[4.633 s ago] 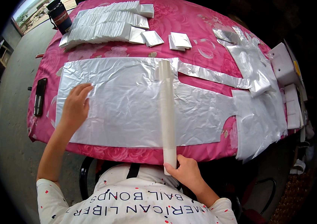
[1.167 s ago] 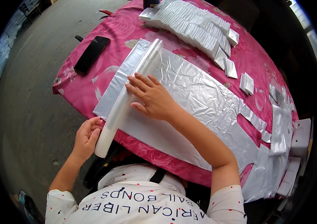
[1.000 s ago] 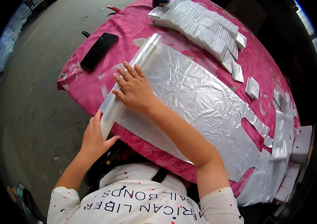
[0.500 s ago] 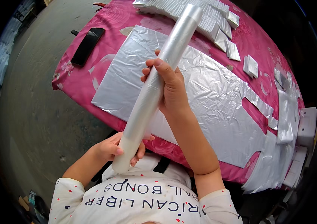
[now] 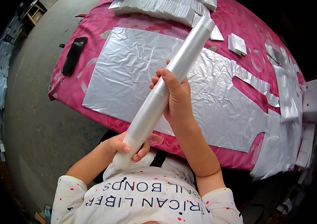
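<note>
A long, shiny roll of clear plastic film (image 5: 190, 50) slants across the view, its lower end close to my shirt and its upper end away to the right. My left hand (image 5: 118, 146) is closed around the lower end. Higher up, near the middle, my right hand (image 5: 177, 95) wraps the roll, thumb on top. Beneath it on the table lies a flat, silvery plastic bag (image 5: 222, 108) with handle-like cut-outs at its right end; whether it is one or a stack I cannot tell. The roll and my right arm cover part of it.
Many folded plastic packets (image 5: 154, 9) stand in rows at the table's far edge, with a few loose packets (image 5: 237, 44) nearby. A black phone (image 5: 74, 56) rests on the pink floral tablecloth (image 5: 63, 84). More plastic bags (image 5: 278, 149) hang over the right edge, beside white boxes (image 5: 310, 100).
The roll's upper end has tipped a little to the right and down, with both hands keeping their grip. The camera view has turned slightly, shifting the table in the picture.
</note>
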A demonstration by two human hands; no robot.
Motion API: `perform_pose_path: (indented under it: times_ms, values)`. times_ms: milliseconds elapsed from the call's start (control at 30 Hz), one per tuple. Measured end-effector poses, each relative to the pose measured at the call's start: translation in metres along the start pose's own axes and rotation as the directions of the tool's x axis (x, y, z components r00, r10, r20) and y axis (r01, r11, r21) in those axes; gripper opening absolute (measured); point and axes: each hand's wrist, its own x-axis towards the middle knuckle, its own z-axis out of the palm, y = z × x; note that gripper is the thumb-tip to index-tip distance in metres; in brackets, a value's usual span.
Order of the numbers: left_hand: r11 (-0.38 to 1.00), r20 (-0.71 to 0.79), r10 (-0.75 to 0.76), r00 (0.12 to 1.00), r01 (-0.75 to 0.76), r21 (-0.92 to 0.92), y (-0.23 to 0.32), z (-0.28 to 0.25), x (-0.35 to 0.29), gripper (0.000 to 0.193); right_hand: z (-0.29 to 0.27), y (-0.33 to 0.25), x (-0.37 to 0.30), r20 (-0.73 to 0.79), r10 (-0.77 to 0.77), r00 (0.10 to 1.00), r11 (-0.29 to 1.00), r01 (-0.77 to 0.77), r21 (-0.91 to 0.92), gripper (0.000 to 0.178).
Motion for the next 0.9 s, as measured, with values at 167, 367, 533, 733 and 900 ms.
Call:
perform_pose_path:
  times_ms: [167, 367, 533, 733, 900]
  values:
    - [1.0, 0.003, -0.019, 1.0, 0.019, -0.005, 0.0, 0.004, 0.0, 0.09, -0.011, -0.012, 0.0, 0.013, -0.039, 0.999, 0.999, 0.039, 0.021, 0.062]
    - [0.999, -0.02, -0.042, 0.999, 0.043, 0.032, -0.005, 0.003, 0.009, 0.099, -0.02, -0.013, 0.002, -0.014, -0.027, 1.0, 0.999, 0.027, -0.03, 0.061]
    - [0.873, -0.307, 0.059, 0.95, 0.1, 0.477, 0.009, 0.002, 0.016, 0.093, -0.028, -0.004, -0.005, -0.136, -0.082, 0.987, 0.975, 0.051, -0.214, 0.054]
    - [0.741, -0.508, 0.173, 0.844, 0.229, 0.632, -0.006, -0.007, 0.015, 0.057, -0.035, 0.02, -0.016, -0.187, -0.107, 0.977, 0.952, 0.047, -0.303, 0.042]
    - [0.9, -0.496, -0.26, 0.829, 0.394, 0.187, -0.001, -0.013, -0.012, 0.071, -0.073, -0.016, 0.009, -0.286, -0.162, 0.944, 0.934, 0.053, -0.354, 0.052]
